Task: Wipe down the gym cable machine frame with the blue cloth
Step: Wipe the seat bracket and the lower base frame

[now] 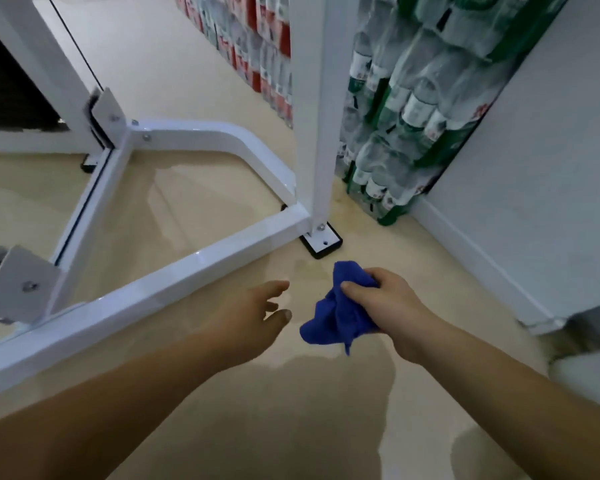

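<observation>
The white cable machine frame (174, 275) runs low across the floor from the lower left to a white upright post (317, 140) bolted to a black foot plate (321, 242). My right hand (390, 303) grips a bunched blue cloth (340, 313) in the air just in front of the foot plate, apart from the frame. To the left of the cloth, my left hand (257, 313) hovers with relaxed fingers, holding nothing, close to the near base bar.
Stacked packs of green-labelled water bottles (406, 109) stand behind the post, and red-labelled packs (253, 39) line the far side. A white wall with a skirting board (482, 258) closes the right. A black cable (77, 46) and pulley brackets (108, 114) sit on the left. The beige floor is glossy.
</observation>
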`<state>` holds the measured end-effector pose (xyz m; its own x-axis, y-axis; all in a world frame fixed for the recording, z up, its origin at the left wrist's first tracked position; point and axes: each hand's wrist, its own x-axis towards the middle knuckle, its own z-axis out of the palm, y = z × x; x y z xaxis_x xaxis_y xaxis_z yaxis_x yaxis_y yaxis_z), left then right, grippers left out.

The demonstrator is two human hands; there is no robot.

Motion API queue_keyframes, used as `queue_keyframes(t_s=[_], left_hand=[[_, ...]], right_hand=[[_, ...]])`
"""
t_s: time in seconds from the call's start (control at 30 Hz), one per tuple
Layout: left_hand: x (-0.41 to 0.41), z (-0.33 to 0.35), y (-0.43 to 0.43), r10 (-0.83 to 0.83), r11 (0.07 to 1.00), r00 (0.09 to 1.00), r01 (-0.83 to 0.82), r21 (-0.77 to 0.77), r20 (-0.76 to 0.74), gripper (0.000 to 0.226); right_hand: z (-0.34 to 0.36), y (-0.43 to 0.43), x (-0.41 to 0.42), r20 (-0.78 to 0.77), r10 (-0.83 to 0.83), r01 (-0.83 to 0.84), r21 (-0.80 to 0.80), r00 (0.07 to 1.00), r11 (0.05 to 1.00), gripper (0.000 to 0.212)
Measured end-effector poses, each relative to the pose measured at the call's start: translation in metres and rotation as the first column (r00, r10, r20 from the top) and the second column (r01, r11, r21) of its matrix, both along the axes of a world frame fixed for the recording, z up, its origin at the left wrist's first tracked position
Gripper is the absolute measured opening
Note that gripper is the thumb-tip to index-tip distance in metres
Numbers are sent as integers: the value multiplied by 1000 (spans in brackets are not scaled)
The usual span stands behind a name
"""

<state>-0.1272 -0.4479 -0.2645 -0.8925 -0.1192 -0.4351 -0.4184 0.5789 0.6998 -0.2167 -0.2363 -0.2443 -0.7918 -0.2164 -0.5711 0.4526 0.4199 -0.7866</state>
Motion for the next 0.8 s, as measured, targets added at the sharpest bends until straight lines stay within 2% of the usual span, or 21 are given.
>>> queue_keyframes(t_s=[0.17, 0.33, 0.6, 0.8], left_hand=[[-29, 48, 11, 126, 992, 991, -127, -10, -45, 51], [-59, 106, 18, 232, 967, 960, -245, -67, -159, 43], [-87, 205, 23, 248, 949, 923, -292, -117, -293, 43], [-102, 277, 3, 174, 955, 909, -249, -160, -378, 25]], right_hand=[[58, -2, -47, -46, 64, -68, -107, 997, 992, 20], [104, -7, -87, -125, 96, -115, -155, 988, 981, 21], [173, -8, -122, -188, 48, -92, -234, 981, 968, 21], [236, -17, -114, -194, -36, -14, -251, 980, 968, 22]])
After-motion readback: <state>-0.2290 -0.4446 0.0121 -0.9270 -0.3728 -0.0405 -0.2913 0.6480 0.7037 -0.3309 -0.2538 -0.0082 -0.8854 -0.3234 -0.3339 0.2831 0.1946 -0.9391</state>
